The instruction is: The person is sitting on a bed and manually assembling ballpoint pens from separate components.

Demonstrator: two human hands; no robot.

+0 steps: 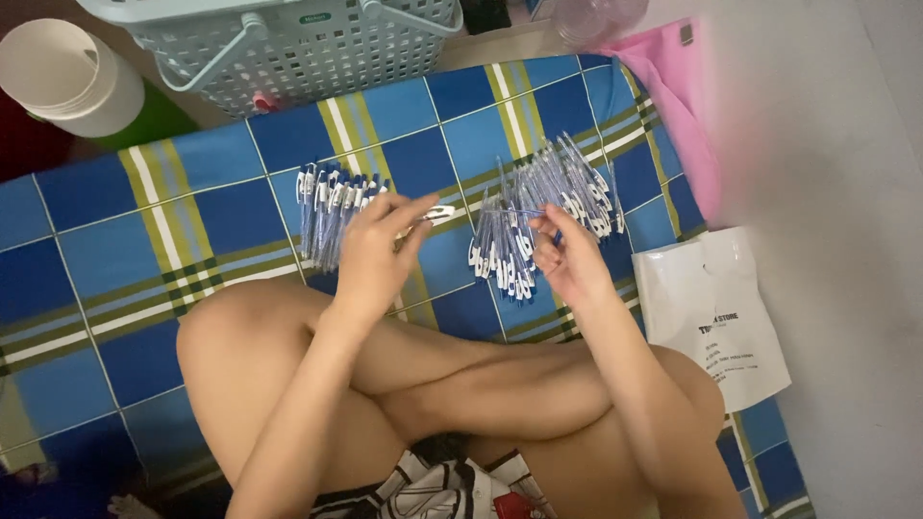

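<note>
Sitting: person cross-legged on a blue, green and white checked mattress cover (115, 259), bare knees nearest the camera.
Left hand: left hand (370, 255) over the near edge of the left pile, fingers (409, 213) pinched together on one clear blue-and-white pen (435, 213).
Right hand: right hand (567, 259) beside the right pile, fingers (550, 223) closed on a thin blue pen part (519, 212); blurred, cannot tell which part.
Left pile: neat row of clear blue-and-white pens (327, 216), just beyond the left hand.
Right pile: looser heap of the same pens (538, 207), fanned out, between both hands and further back.
Right edge: white plastic bag (711, 317) on the mattress edge; pink cloth (678, 106) beyond it.
Far: pale green plastic basket (298, 48); white round tub (62, 77) at far left.
</note>
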